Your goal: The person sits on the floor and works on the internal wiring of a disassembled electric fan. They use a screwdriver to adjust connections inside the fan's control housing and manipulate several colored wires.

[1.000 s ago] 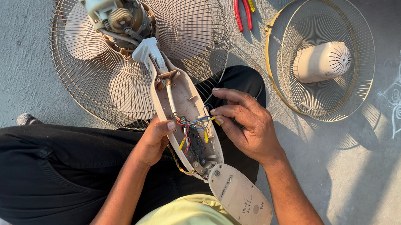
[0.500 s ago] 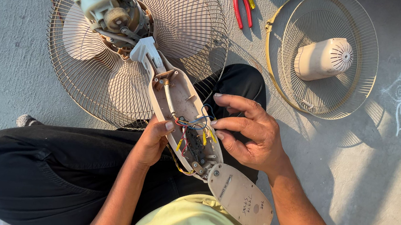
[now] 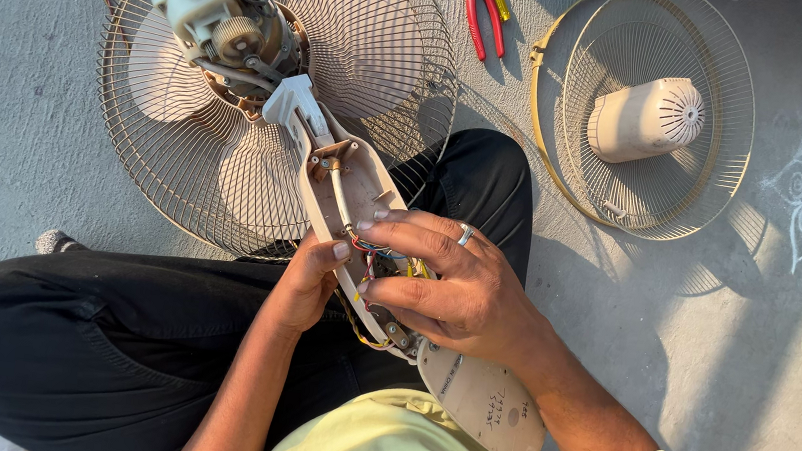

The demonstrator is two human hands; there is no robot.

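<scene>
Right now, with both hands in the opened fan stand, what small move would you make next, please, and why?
Probably ease the right hand aside. Its fingers lie across the coloured wires inside the open fan stand housing and hide most of them, while the left hand steadies the housing's edge from below.

- An opened beige fan neck housing (image 3: pixel 348 204) lies slantwise across a lap, its hollow side up, from the motor end at upper left to a flat plate at lower right.
- Coloured wires (image 3: pixel 372 258), red, yellow and blue, sit bunched midway along the open channel, partly hidden by fingers.
</scene>
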